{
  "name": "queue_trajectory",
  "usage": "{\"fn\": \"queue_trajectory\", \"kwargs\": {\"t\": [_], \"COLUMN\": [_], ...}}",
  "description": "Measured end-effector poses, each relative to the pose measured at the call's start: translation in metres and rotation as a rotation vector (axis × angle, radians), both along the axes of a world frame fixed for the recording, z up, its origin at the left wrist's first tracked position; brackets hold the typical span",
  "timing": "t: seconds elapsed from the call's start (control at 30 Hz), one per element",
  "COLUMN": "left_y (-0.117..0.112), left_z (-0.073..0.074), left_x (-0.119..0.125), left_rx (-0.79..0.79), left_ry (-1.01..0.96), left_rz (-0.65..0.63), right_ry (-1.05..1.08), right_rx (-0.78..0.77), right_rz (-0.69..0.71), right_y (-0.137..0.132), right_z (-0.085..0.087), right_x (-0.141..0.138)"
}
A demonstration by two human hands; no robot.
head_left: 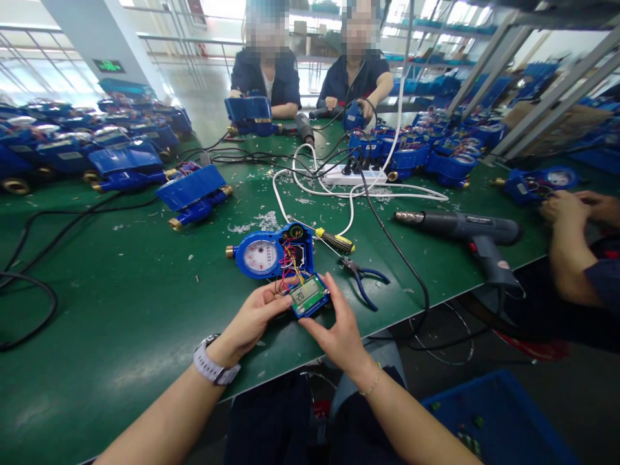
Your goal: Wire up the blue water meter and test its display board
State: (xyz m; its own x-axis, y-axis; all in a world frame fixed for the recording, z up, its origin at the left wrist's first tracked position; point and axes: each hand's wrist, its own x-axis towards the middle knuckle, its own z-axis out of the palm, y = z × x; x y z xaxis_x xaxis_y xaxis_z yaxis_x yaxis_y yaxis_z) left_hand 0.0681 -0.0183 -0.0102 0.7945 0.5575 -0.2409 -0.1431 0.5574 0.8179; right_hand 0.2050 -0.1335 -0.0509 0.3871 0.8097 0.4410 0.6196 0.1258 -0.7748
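Between my two hands is a small display module [308,296], a green circuit board with a lit-up LCD in a blue frame. My left hand [261,311] grips its left side, thumb by the screen. On its right edge rest the thumb and fingers of my right hand [338,323]. Red, yellow and black wires run from the module into the opened housing of a blue water meter [261,255], which lies just beyond with its round dial facing up. Right of the meter are a yellow-and-black screwdriver [336,241] and blue-handled pliers [364,278].
A heat gun [460,229] lies on the right of the green table [121,310]. A white power strip [353,174] and tangled cables cross the middle. Blue meters [126,161] crowd the left. Two people sit opposite; a co-worker's hands [566,206] handle a meter at right.
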Motion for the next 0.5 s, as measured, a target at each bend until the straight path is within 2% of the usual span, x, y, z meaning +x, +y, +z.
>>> {"fn": "queue_trajectory", "kwargs": {"t": [0.3,0.5], "left_y": [0.0029,0.0064], "left_z": [-0.0012,0.0037], "left_x": [0.0003,-0.0011], "left_rx": [0.003,0.084], "left_ry": [0.11,0.164], "left_rz": [0.043,0.022], "right_ry": [0.031,0.082], "right_rx": [0.033,0.004], "right_rz": [0.012,0.081], "right_y": [-0.0012,-0.0001], "right_z": [-0.0006,-0.0022], "right_x": [0.0012,0.001]}}
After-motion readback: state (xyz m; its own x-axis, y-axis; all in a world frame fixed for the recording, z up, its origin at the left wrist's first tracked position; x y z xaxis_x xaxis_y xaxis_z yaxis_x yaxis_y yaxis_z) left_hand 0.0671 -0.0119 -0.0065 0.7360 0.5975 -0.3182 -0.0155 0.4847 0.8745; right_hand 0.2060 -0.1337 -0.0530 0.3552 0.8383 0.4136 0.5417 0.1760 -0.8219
